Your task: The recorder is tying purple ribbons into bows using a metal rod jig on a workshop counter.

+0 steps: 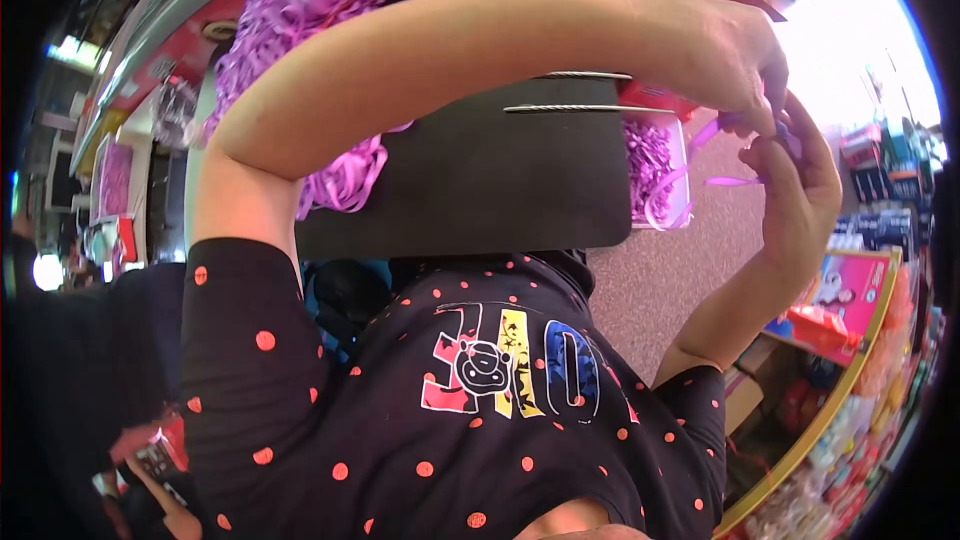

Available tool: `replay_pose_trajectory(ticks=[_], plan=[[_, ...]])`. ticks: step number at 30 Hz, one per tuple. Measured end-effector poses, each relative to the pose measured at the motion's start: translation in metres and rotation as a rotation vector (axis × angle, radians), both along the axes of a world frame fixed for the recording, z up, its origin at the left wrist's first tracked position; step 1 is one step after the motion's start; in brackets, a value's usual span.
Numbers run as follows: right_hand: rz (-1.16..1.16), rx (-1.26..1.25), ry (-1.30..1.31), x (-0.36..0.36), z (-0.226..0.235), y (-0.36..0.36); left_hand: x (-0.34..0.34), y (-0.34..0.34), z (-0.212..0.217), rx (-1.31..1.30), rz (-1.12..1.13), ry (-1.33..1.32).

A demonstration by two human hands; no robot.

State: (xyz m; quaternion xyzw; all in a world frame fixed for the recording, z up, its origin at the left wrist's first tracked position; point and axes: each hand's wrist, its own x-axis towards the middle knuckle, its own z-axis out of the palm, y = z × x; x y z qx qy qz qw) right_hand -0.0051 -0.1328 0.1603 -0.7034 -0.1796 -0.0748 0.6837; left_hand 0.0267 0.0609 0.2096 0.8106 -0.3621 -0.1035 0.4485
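Head view: both hands are meeting up at the right of the black board (470, 175), and they are working a thin purple ribbon (735, 180). The left hand (745, 65), reaching across over the board on a long forearm, is pinching the ribbon with fingers curled narrow around it. The right hand (800, 190), rising from below, is gripping the same ribbon just under the left, thumb and fingers closed on it; the two hands are touching or nearly so. A loose strand is trailing from the hands back down toward the clear tub (665, 175), which is sitting just right of the board and is holding a heap of purple ribbon shreds. Beyond the board's left corner, a bigger pile of purple ribbon (300, 15) is spilling loose, partly under the forearm. Two thin metal rods (575, 108) are lying across the board's upper edge. My read on the risk: the ribbon is slim and slick-looking, so it could be slipping out of the pinch if either grip eases, and the trailing strand could be snagging on the tub rim or tugging shreds out. The forearm hanging over the board could also be brushing the rods. Below the board, a black dotted shirt (400, 410) is filling the lower frame.
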Motion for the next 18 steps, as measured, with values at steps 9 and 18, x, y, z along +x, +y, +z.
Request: replay_pose_trajectory(ticks=[9,18], plan=[[-0.138,-0.528,0.183,0.062,-0.056,-0.057,0.11,-0.045,-0.089,0.073,-0.214,0.124],[0.285,0.105,0.627,0.128,-0.167,-0.025,0.157,-0.006,-0.161,0.176,-0.153,0.244]])
